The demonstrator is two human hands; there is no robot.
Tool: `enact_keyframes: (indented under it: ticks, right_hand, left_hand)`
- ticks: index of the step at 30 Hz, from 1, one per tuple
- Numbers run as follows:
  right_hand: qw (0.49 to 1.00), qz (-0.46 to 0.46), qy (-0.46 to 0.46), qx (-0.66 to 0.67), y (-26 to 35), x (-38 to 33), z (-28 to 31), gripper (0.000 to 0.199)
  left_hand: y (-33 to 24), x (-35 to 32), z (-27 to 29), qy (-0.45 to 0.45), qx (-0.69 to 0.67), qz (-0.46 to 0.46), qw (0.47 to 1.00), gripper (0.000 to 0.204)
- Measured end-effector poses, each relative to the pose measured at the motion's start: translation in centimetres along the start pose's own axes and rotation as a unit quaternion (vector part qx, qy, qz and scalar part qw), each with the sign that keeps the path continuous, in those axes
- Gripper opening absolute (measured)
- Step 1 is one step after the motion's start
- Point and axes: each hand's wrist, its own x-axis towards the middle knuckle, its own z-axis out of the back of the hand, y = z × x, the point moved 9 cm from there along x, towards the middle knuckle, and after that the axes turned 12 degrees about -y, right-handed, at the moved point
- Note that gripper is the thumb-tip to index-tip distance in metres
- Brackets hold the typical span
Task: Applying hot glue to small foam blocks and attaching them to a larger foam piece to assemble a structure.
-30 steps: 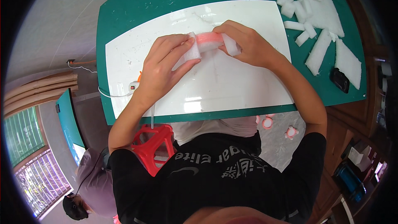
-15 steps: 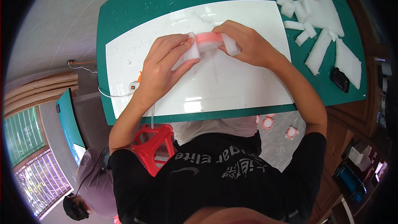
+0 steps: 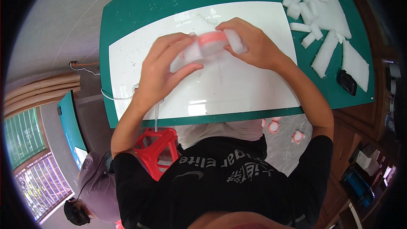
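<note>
A white foam piece with a pink band is held above the white board, a small white foam block at each end. My left hand curls around the left foam block, fingers over the top and thumb below; the hand is slightly blurred. My right hand pinches the right foam block at the other end, fingertips on the far edge and thumb underneath. Partly hidden beneath my left forearm lies a white tool with a cable, which looks like a glue gun.
The glossy white board rests on a green table. White foam offcuts and a black object lie at the right. Below are a red stool and pink-and-white pieces on the floor. Another person sits lower left.
My left hand has shifted slightly left and lower, its thumb and fingers loosened around the left block. The foam piece has turned a little, showing more of its round white side.
</note>
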Motion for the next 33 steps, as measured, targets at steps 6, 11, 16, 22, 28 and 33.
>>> enact_keyframes:
  ticks: [6, 11, 16, 22, 28, 33]
  right_hand:
    - [0.970, -0.153, -0.007, 0.189, -0.8, 0.1, 0.6, 0.063]
    - [0.945, -0.170, -0.007, 0.278, -1.3, -0.1, 0.2, 0.067]
    - [0.939, -0.208, 0.034, 0.270, -1.5, -0.3, -0.4, 0.066]
    - [0.922, -0.202, -0.050, 0.326, -2.3, 0.0, 0.5, 0.064]
    - [0.879, -0.303, 0.023, 0.368, -4.7, -0.9, -0.7, 0.052]
    - [0.893, -0.280, 0.037, 0.352, -4.4, -0.7, -1.0, 0.039]
  left_hand:
    - [3.5, 1.6, 1.4, -0.018, -0.189, 0.149, 0.971, 0.048]
    - [5.3, 2.1, -2.3, 0.115, -0.196, 0.209, 0.951, 0.042]
    - [4.8, 0.9, -5.3, 0.206, -0.255, 0.314, 0.891, 0.051]
    - [6.4, 0.7, -4.9, 0.097, -0.342, 0.391, 0.849, 0.049]
    - [8.9, -0.7, -4.5, -0.002, -0.416, 0.461, 0.784, 0.047]
    - [9.2, -3.3, -5.9, -0.006, -0.410, 0.503, 0.761, 0.050]
